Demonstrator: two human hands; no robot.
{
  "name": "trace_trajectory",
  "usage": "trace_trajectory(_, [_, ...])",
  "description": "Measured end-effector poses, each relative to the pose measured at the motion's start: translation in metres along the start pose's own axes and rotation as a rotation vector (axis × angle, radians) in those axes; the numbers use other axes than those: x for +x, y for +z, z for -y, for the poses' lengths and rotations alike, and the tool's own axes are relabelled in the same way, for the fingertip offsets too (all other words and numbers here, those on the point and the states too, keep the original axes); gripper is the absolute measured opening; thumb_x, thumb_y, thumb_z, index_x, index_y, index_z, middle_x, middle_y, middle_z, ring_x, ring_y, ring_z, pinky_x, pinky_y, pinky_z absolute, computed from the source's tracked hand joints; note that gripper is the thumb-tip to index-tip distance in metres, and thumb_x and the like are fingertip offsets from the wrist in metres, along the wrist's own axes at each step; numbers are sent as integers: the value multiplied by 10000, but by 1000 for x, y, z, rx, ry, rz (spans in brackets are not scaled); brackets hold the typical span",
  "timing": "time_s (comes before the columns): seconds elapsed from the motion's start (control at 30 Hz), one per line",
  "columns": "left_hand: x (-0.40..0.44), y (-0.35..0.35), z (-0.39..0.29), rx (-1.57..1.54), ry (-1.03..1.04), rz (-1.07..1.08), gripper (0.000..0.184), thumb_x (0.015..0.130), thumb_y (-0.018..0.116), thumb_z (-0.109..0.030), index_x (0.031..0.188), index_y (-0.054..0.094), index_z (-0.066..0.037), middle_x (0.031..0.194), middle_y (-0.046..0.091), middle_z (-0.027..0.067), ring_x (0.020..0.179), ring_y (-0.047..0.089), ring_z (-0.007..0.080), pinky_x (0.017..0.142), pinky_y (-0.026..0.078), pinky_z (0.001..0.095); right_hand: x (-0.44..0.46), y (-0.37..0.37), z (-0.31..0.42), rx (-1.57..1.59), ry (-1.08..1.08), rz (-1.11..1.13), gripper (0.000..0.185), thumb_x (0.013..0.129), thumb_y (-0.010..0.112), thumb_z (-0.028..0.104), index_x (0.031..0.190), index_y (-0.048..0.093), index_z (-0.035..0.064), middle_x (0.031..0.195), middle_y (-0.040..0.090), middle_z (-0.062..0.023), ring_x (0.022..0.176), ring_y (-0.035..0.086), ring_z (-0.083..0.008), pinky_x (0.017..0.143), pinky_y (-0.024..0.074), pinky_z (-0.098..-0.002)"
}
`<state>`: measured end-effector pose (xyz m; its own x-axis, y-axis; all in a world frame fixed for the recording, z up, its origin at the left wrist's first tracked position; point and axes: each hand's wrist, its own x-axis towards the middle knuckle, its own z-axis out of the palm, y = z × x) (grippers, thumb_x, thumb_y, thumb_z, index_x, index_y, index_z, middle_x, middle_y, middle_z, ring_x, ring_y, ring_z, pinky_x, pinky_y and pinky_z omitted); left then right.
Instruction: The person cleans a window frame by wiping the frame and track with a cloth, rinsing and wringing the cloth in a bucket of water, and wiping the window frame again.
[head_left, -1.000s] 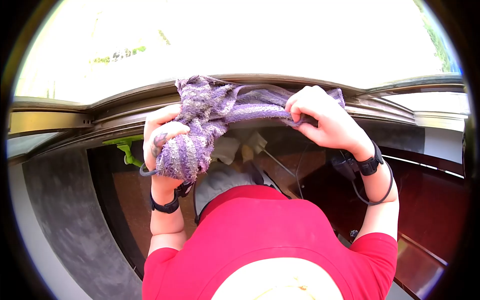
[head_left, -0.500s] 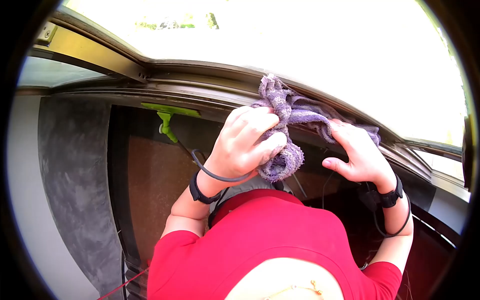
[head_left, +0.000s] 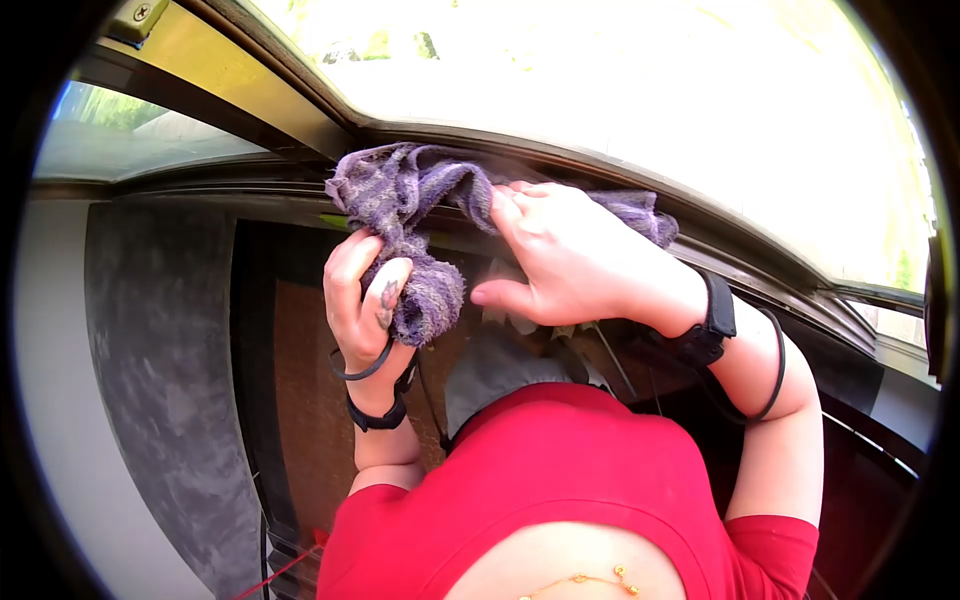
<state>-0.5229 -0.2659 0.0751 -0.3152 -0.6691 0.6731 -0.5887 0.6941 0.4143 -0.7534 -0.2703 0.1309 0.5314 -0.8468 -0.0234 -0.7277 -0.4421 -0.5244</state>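
Observation:
A damp-looking purple striped cleaning cloth (head_left: 430, 290) is bunched and twisted along the lower window frame. My left hand (head_left: 365, 295) is closed around its hanging, bundled part. My right hand (head_left: 560, 245) lies over the stretched part of the cloth, fingers extended against the frame and thumb held apart. The fingertips are partly hidden by the cloth folds. One end of the cloth sticks out to the right, beyond my right hand, on the window track (head_left: 740, 250).
A bright window pane (head_left: 640, 110) stands above the frame, with a metal upright (head_left: 235, 75) at the left. Just a bit of a green tool (head_left: 338, 220) shows below the sill. A grey wall panel (head_left: 165, 340) is at the left.
Both hands and the cloth have moved left along the window frame. The green tool's head and handle, visible before, are now mostly hidden behind the cloth and my left hand.

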Motion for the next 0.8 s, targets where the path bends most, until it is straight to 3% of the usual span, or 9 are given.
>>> trace_trajectory(0.13, [-1,-12,14,83,-38,-60,242,766,756,-65,989,664,-40,1156,579,153,1066,601,356,908,498,423,54,22,8,21,-98,-119,478,733,731,279,934,558,-118,891,650,-269,923,646,-406,853,522,-422])
trace_trajectory(0.2, [-4,-14,20,106,-44,-73,266,760,782,-78,994,659,-50,1189,561,161,1090,592,353,911,498,416,70,19,12,15,-54,22,474,733,747,292,922,561,-100,865,653,-242,908,650,-384,815,528,-419])
trace_trajectory(0.33, [-6,-8,29,19,-75,-162,392,697,852,-157,1016,637,-85,1442,356,181,1187,490,345,930,475,420,64,23,11,-72,-91,-57,495,728,770,319,924,559,-82,841,653,-216,880,654,-370,782,530,-415])
trace_trajectory(0.43, [13,-14,23,108,-142,108,601,668,829,-175,1190,549,-70,1482,354,220,1262,409,408,1036,383,474,46,12,10,-124,-40,-49,524,730,789,357,942,554,-61,823,649,-198,857,656,-357,756,530,-405])
trace_trajectory(0.47, [16,-10,25,35,-187,162,742,675,810,-163,1327,477,-41,1463,374,229,1260,405,426,1046,373,485,37,1,12,-130,34,37,508,738,788,352,944,550,-47,822,646,-195,857,652,-358,744,526,-409])
trace_trajectory(0.57, [25,3,15,88,-161,273,851,732,757,-156,1476,368,-22,1404,400,234,1220,427,425,1037,390,470,1,-11,4,-168,95,54,469,763,776,311,996,568,-40,821,642,-180,856,645,-362,751,516,-422])
trace_trajectory(0.67, [27,20,-1,27,-134,337,872,698,762,-130,1481,387,-46,1254,453,193,1146,458,382,1004,407,446,-23,-20,-9,-110,88,-7,480,785,758,264,1110,599,-52,984,675,-195,989,632,-363,861,513,-426])
trace_trajectory(0.7, [31,22,-5,29,-87,263,751,727,710,-85,1421,440,14,1162,479,188,1010,503,356,871,468,430,-23,-20,-12,-62,52,18,524,789,756,264,1164,582,-59,1045,665,-209,1026,619,-375,897,504,-431])
trace_trajectory(0.8, [30,14,-6,43,-131,267,741,678,709,-54,1379,484,25,1097,501,163,964,518,331,806,483,402,-22,-9,-14,17,-98,-74,630,797,755,274,1278,533,-67,1174,625,-246,1111,578,-410,976,471,-448])
